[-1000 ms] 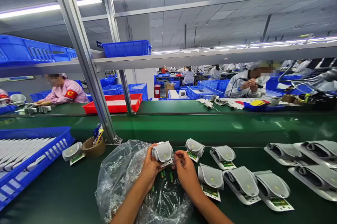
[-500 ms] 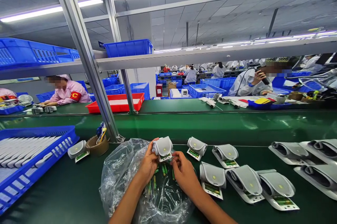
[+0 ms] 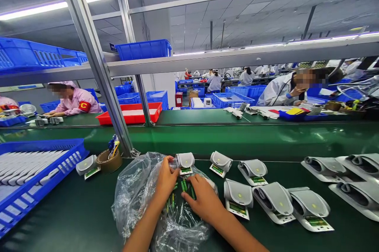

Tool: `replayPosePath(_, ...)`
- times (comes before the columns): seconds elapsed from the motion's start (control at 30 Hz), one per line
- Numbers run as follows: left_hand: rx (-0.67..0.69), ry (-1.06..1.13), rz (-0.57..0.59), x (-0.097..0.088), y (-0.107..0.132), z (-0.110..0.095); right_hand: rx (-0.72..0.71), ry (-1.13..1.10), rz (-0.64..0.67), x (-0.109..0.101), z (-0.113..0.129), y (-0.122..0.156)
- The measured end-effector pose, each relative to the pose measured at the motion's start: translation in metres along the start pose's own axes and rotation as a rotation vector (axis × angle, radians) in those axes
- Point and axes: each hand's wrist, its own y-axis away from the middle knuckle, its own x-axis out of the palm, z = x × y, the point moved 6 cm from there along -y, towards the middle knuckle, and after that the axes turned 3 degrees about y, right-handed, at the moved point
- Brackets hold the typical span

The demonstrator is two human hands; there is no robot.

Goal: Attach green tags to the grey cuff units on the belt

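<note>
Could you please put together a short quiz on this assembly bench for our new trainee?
1. True or false: the left hand is nearer the grey padded cuff than the right hand is.
2. What holds the blue and yellow implements? A) the blue crate B) the roll of brown tape C) the red tray
3. Fill in the blank: the small green cylinders lie on a clear plastic ____.

Key: 1. True. 2. B. 3. bag.
</note>
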Motion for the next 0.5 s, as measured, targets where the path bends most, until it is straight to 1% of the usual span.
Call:
replayPosePath(0.1,0.085,-0.111,-0.091,-0.008,0.005,-0.012,-0.037,0.188,0.089,0.000,0.016,0.000)
replayPosePath(0.23,0.140,-0.161,-0.131,-0.012,0.008,-0.026,-0.058,0.351,0.129,-0.001,0.031,-0.005)
replayPosePath(0.37,0.119,-0.184,-0.136,-0.014,0.001,-0.026,-0.026,0.364,0.117,-0.004,0.035,-0.010)
replayPosePath(0.5,0.064,-0.202,-0.110,-0.013,-0.010,-0.021,-0.044,0.365,0.105,-0.004,0.033,-0.017)
